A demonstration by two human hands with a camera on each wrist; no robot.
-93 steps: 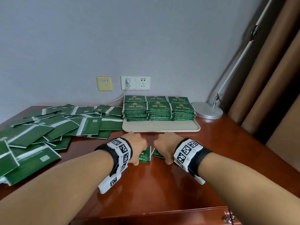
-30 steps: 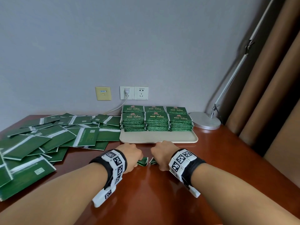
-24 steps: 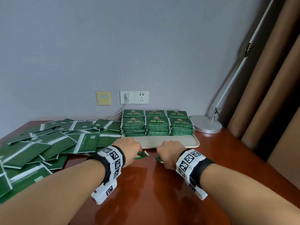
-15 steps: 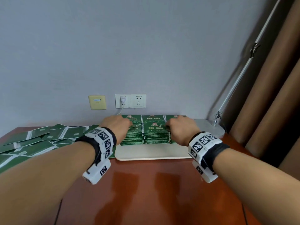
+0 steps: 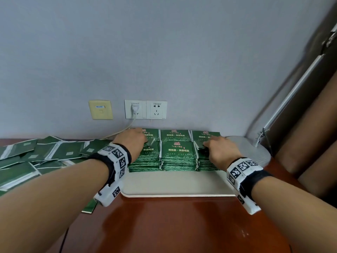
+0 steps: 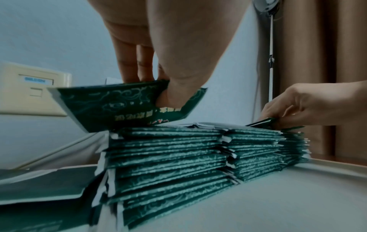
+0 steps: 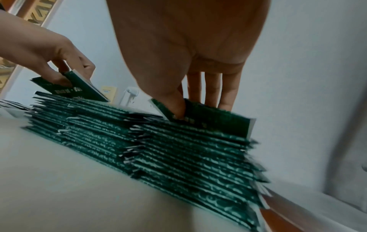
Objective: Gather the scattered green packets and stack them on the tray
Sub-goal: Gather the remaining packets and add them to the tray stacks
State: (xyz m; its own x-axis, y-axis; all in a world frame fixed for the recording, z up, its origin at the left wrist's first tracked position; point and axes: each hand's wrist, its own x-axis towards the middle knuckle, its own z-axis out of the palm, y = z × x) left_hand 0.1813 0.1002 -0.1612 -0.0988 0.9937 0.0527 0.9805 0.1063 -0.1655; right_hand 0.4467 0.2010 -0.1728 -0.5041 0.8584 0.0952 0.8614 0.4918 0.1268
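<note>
Green packets stand in neat stacks (image 5: 177, 156) at the back of a cream tray (image 5: 175, 185). My left hand (image 5: 135, 141) pinches one green packet (image 6: 123, 103) between thumb and fingers, tilted just above the left front stack (image 6: 168, 157). Over the right front stack (image 7: 198, 157), my right hand (image 5: 220, 148) pinches a second green packet (image 7: 208, 120), its lower edge touching the top. A heap of scattered green packets (image 5: 36, 157) covers the table to the left of the tray.
The tray sits on a reddish wooden table (image 5: 173, 225) against a grey wall with sockets (image 5: 145, 109) and a plugged cable. A lamp base (image 5: 255, 152) stands right of the tray, with brown curtains (image 5: 313, 134) beyond. One packet (image 5: 89, 207) lies under my left wrist.
Both hands lifted a packet each from the table in front of the tray and carried them forward to the tops of the left and right front stacks.
</note>
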